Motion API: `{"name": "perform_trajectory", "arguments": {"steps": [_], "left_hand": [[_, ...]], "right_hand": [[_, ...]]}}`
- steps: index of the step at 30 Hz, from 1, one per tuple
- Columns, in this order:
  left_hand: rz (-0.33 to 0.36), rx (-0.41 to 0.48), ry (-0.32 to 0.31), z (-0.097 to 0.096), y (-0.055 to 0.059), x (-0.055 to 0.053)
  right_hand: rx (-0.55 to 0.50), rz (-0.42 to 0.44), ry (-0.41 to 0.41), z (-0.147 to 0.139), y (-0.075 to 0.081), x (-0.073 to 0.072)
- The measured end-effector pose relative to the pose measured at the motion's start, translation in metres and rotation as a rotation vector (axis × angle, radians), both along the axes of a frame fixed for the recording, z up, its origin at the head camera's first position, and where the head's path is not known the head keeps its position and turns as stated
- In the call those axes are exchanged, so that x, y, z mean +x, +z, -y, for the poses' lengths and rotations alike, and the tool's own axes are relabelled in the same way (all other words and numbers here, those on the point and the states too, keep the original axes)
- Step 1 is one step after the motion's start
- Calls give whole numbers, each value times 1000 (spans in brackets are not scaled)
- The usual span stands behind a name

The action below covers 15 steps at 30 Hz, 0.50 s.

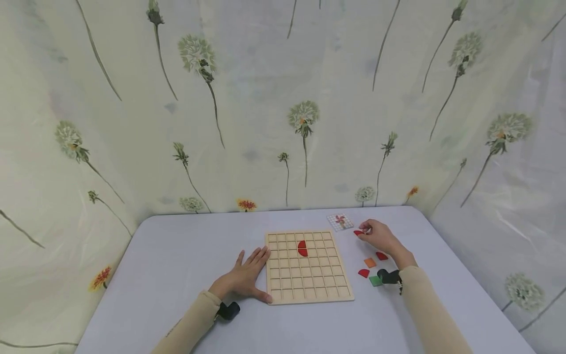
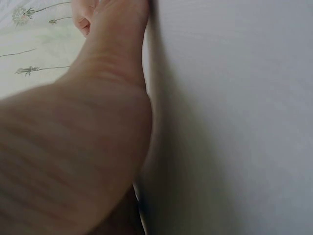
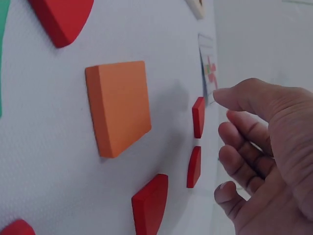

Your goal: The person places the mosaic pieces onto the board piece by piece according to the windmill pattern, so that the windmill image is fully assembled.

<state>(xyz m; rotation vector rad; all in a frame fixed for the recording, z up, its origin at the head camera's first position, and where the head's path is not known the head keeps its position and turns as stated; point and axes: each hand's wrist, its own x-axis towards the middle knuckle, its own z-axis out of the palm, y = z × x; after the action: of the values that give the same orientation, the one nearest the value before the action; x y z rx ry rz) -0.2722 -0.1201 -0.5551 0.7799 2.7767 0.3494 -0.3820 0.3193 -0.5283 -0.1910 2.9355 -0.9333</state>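
A wooden grid board (image 1: pixel 315 274) lies on the table with two red quarter-circle pieces (image 1: pixel 302 244) together in its upper middle cells. My left hand (image 1: pixel 245 278) rests along the board's left edge, fingers straight and spread, thumb at the lower left corner. In the left wrist view mostly the heel of that hand shows. My right hand (image 1: pixel 381 237) hovers right of the board, its fingers loosely bent. By its fingertips lies a red piece (image 1: pixel 358 232). The right wrist view shows two red pieces (image 3: pixel 198 117) on the table below the hand, with nothing between thumb and fingers.
A card with a red pinwheel picture (image 1: pixel 340 221) lies behind the board. Right of the board are an orange square (image 1: pixel 370 262), a green square (image 1: pixel 376 280) and more red pieces (image 1: pixel 363 273). A flower-patterned curtain (image 1: pixel 265 123) surrounds the table's back and sides.
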Motion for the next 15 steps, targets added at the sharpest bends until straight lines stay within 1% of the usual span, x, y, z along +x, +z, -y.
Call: {"name": "perform_trajectory", "arguments": {"steps": [8,15], "left_hand": [[2,-1,-1,0,3,2],[1,-3,-4,0,7,3]], "right_hand": [[32,50,-45,1,-4,-1],[43,25,-44,2,-10,-6]]}}
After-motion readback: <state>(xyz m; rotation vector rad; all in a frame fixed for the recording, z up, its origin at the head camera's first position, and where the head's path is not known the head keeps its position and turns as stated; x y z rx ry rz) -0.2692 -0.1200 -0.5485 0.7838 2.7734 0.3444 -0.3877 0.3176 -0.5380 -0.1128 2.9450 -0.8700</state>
